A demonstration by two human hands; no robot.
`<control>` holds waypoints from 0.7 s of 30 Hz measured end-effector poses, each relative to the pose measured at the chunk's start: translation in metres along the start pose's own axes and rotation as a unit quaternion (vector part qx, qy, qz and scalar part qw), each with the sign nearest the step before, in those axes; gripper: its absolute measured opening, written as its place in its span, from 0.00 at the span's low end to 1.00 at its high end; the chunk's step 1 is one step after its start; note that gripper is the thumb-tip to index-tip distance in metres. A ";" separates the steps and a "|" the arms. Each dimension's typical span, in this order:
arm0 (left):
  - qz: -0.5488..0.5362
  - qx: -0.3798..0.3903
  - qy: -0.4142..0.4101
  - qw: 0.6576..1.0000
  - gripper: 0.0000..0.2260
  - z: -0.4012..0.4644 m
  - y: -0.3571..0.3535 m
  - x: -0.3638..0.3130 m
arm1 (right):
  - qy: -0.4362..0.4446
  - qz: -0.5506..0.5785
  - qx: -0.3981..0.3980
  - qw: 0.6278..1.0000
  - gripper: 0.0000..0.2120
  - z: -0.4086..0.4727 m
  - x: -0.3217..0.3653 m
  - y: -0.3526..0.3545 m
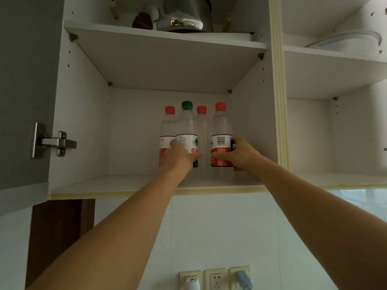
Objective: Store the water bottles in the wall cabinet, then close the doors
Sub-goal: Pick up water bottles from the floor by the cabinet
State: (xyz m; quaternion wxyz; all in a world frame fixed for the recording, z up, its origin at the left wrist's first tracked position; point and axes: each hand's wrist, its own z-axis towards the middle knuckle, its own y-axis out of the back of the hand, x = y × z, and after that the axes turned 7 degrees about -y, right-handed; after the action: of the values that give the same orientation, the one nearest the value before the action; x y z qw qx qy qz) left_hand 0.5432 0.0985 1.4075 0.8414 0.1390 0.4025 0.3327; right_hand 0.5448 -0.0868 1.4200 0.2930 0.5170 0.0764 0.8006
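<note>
Two bare forearms, no sleeves, watch or rings; a small dark mole on the right forearm (pixel 311 204).

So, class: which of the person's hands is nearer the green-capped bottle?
Left. The left hand grips the green-capped bottle at its label; the right hand is off to its right, gripping the rightmost red-capped bottle.

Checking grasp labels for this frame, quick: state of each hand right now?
Left hand: fingers curled round the green-capped bottle, holding it.
Right hand: gripping the rightmost red-capped bottle, thumb across its label.
</note>
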 end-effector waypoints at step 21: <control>-0.120 -0.061 -0.146 0.980 0.14 -0.105 0.027 -0.070 | 0.208 -0.240 -0.126 0.940 0.12 -0.167 -0.031 0.084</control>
State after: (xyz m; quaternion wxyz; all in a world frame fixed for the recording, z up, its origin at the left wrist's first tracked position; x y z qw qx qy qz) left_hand 0.4188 0.0683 1.3952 0.9318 0.0852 0.2679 0.2294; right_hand 0.3757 -0.1421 1.3554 0.5168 0.2643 0.1557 0.7993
